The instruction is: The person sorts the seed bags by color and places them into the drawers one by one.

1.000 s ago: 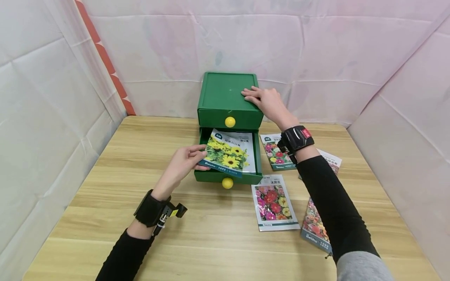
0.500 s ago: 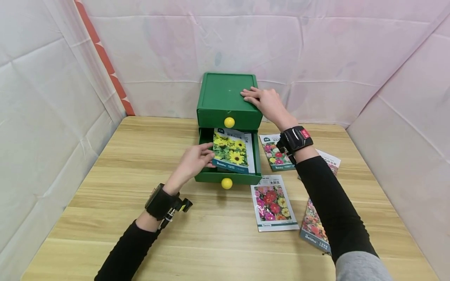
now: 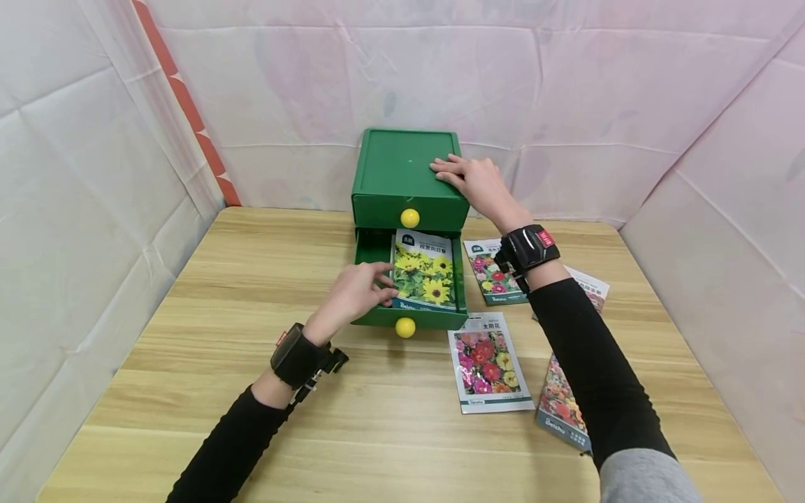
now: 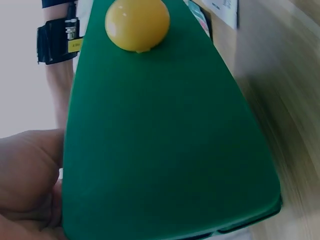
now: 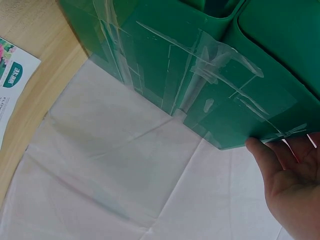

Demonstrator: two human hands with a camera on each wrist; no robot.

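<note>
A green two-drawer box (image 3: 402,171) stands at the table's back. Its lower drawer (image 3: 415,318) is pulled out, with a yellow knob (image 3: 405,327) on the front. A sunflower seed packet (image 3: 425,276) lies in that drawer. My left hand (image 3: 360,290) reaches into the drawer and its fingers hold the packet's left edge. My right hand (image 3: 473,179) rests flat on the box's top right corner, fingers straight. The left wrist view shows the drawer front (image 4: 165,150) and its knob (image 4: 137,23) close up. The right wrist view shows the box's taped side (image 5: 200,85).
On the wooden table (image 3: 189,314) right of the box lie more flower seed packets: one (image 3: 491,370) in front of the drawer, one (image 3: 493,272) beside the box, others (image 3: 562,409) partly under my right arm. White cloth walls (image 3: 75,175) enclose the table.
My left hand has moved the sunflower packet from above the drawer's front edge rightward and down into the drawer, where it now lies flat. The right hand has stayed on the box.
</note>
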